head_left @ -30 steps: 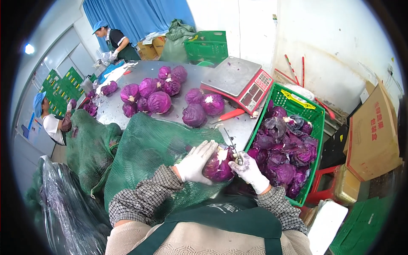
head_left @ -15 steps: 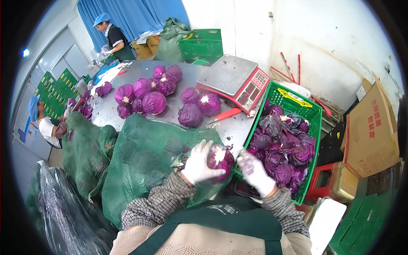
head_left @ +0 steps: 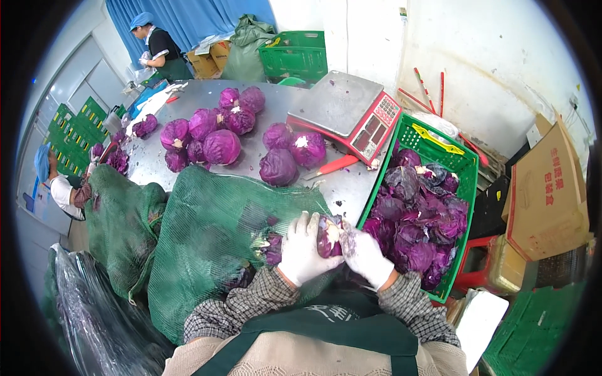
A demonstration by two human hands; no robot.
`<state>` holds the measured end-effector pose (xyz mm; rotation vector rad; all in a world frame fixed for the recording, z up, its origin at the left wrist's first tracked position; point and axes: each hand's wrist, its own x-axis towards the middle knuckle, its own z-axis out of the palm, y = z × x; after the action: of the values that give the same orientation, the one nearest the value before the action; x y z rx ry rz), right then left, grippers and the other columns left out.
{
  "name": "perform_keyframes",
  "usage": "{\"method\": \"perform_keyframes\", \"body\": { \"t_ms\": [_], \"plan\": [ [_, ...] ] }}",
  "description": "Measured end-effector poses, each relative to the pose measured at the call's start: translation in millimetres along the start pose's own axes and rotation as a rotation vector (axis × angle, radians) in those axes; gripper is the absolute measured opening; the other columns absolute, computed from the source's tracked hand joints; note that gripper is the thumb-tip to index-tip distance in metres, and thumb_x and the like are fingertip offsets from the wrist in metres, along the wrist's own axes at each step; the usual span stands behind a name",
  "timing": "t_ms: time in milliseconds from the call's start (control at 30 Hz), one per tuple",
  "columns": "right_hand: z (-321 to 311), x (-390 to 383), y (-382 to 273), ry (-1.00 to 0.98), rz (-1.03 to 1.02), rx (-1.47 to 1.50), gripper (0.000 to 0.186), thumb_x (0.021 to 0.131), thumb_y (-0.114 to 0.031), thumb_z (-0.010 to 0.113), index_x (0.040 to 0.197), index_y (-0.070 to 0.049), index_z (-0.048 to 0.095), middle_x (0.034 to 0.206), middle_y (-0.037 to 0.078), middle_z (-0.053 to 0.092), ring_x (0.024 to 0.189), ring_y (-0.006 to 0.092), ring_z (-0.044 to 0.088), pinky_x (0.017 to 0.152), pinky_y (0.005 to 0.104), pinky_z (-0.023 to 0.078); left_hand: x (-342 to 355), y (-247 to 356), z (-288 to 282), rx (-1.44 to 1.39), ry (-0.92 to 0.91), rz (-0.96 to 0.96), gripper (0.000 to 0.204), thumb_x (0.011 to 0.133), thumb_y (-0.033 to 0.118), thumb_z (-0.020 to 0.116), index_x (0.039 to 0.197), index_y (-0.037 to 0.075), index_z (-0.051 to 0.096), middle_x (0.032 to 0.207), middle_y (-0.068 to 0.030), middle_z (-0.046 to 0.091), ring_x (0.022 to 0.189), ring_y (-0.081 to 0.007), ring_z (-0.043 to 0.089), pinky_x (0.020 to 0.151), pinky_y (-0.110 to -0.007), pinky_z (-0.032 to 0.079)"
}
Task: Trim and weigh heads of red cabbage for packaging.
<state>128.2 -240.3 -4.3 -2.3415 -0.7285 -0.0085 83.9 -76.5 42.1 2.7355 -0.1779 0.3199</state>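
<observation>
My left hand (head_left: 304,250), in a white glove, grips a purple cabbage (head_left: 328,237) with pale torn patches at its stem end. Pressed against that cabbage's right side is my right hand (head_left: 365,255), also gloved, with curled fingers; anything inside them is hidden. Both hands are over a green mesh sack (head_left: 194,244), which has more cabbage at its opening (head_left: 272,248). Just right of my right hand stands a green crate (head_left: 471,172) full of loose purple leaves. Several whole cabbages (head_left: 222,147) sit on the steel table (head_left: 351,194), beside an orange-handled knife (head_left: 338,164).
A red-framed scale (head_left: 326,109) sits at the table's back right. A cardboard box (head_left: 542,188) and red stool (head_left: 470,266) are at the right. More mesh sacks (head_left: 119,225) and plastic-wrapped material (head_left: 88,301) lie left. Two co-workers (head_left: 160,47) (head_left: 63,191) stand at back and left.
A second ago a blade stood up from my right hand; now none shows. My left hand has shifted rightward, and my right fingers have closed in against the cabbage.
</observation>
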Motion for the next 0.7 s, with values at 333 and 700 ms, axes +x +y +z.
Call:
{"method": "perform_keyframes", "body": {
  "t_ms": [333, 700],
  "plan": [
    [-6, -4, 126, 0.298, 1.04, 0.76, 0.06, 0.091, -0.061, 0.041, 0.075, -0.006, 0.058, 0.044, 0.005, 0.045, 0.031, 0.0155, 0.042, 0.029, 0.0286, 0.033, -33, -58, -8, -0.335, -0.057, 0.191, 0.11, 0.053, 0.04, 0.088, 0.138, 0.0, 0.031, 0.141, -0.0246, 0.032, 0.133, -0.0389, 0.03, 0.11, -0.045, 0.026],
    [-2, -8, 78, 0.258, 0.111, 0.602, 0.049, 0.096, -0.017, 0.052, 0.14, -0.003, 0.036, 0.13, 0.012, 0.051, 0.059, 0.0125, 0.055, 0.058, 0.0262, 0.051, 55, -41, -43, -0.008, -0.484, 0.588, 0.115, 0.05, 0.045, 0.085, 0.142, 0.004, 0.029, 0.146, -0.0291, 0.023, 0.133, -0.045, 0.026, 0.111, -0.048, 0.025]
  ]
}}
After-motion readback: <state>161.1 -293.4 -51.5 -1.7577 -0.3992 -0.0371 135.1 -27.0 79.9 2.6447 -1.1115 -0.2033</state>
